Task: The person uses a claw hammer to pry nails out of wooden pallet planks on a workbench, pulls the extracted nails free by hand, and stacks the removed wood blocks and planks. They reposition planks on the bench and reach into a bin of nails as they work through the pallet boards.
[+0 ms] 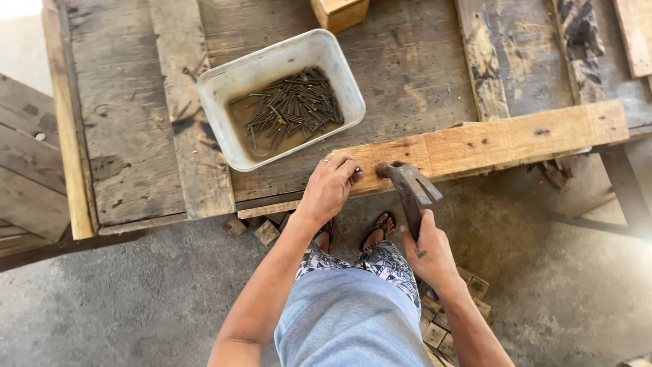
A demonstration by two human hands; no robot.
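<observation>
A big weathered wooden desk [129, 136] is filling most of the upper view, its planks grey, cracked and stained. Lying along its near edge, a paler plank [502, 139] is stretching off toward the right and sticking out past the desk's corner. Just behind the plank's left end, a white rectangular tub [224, 81] is sitting at a slant on the desk, holding a heap of dark nails [292, 105]. The corner of a small wooden box [339, 12] is showing at the top edge. The person is standing at the desk in blue shorts, feet in sandals on a concrete floor [136, 299], with little wooden blocks [451, 326] lying scattered by the right leg and a few more under the desk's edge. The right hand [429, 255] is wrapping tight around the handle of a claw hammer [411, 185], its grip clamped on the handle, with the hammer's head resting on the plank near the plank's left end and the claw pointing back toward the person. The left hand [331, 187] is lying on the plank's left end, just beside the hammer head, fingertips pinched together over something too small to make out. A ring is showing on one finger of that hand.
</observation>
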